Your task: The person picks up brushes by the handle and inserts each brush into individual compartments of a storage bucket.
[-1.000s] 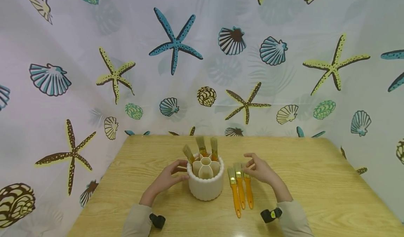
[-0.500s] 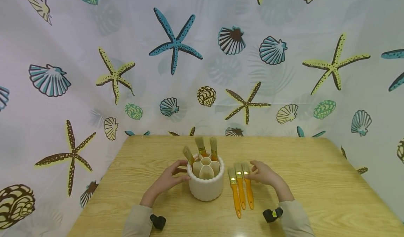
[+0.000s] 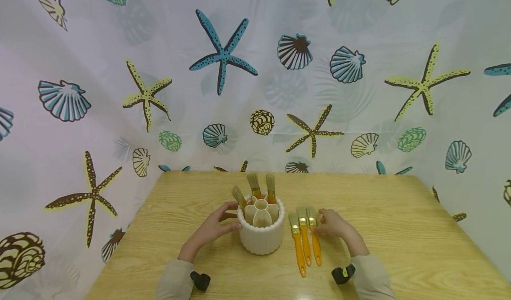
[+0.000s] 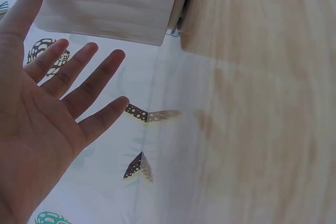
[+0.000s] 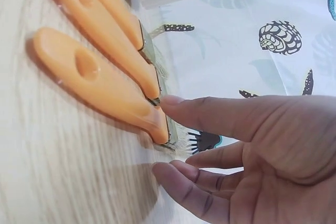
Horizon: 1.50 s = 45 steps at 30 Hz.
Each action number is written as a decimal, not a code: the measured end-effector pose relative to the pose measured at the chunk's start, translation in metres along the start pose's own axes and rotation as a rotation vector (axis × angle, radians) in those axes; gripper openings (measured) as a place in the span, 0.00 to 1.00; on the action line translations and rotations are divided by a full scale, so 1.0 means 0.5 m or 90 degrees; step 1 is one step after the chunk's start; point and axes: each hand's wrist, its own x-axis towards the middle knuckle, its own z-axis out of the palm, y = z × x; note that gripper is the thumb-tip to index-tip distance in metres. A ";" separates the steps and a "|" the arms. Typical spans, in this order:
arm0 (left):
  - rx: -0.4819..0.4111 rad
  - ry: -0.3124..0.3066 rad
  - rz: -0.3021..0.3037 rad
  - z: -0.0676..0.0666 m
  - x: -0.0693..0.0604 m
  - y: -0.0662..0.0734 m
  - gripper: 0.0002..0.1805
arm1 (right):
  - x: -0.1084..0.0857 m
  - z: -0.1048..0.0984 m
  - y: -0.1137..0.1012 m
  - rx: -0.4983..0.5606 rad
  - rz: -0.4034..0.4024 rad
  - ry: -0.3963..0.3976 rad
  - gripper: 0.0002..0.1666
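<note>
So my left hand (image 3: 215, 222) is at the left side of the pot (image 3: 261, 241); thumb up against the wall near the rim, the fingers spread apart and fairly straight, and I can't tell whether those touch it too; the pot stands upright on the desk (image 3: 399, 229), with three upright brushes (image 3: 254, 185) poking bristles-up out of its back and left compartments; the front ones show bare inside, around a round tube in the middle.

Over on the right of the pot there are three loose brushes (image 3: 305, 244) lying side by side, bristles pointing away from me, orange handles toward me; my right hand (image 3: 334, 223) is at the outermost one, the right brush (image 3: 316, 249); thumb tip right by its neck (can't tell if it's actually touching), fingers loosely bent with a gap between them and the thumb.

Behind the desk hangs a curtain (image 3: 239, 98) with starfish and shells.
</note>
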 end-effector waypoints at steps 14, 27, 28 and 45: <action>-0.004 0.003 -0.003 0.004 -0.001 -0.003 0.38 | 0.009 0.025 -0.001 0.011 -0.004 0.046 0.22; 0.006 -0.005 -0.003 0.005 0.001 -0.003 0.37 | 0.003 0.035 -0.013 0.054 0.060 0.046 0.35; 0.007 -0.005 -0.003 0.005 0.001 -0.003 0.37 | 0.002 0.034 -0.014 0.051 0.059 0.046 0.35; 0.000 0.000 -0.013 0.007 0.001 -0.003 0.38 | -0.001 0.033 -0.014 0.049 0.078 0.037 0.29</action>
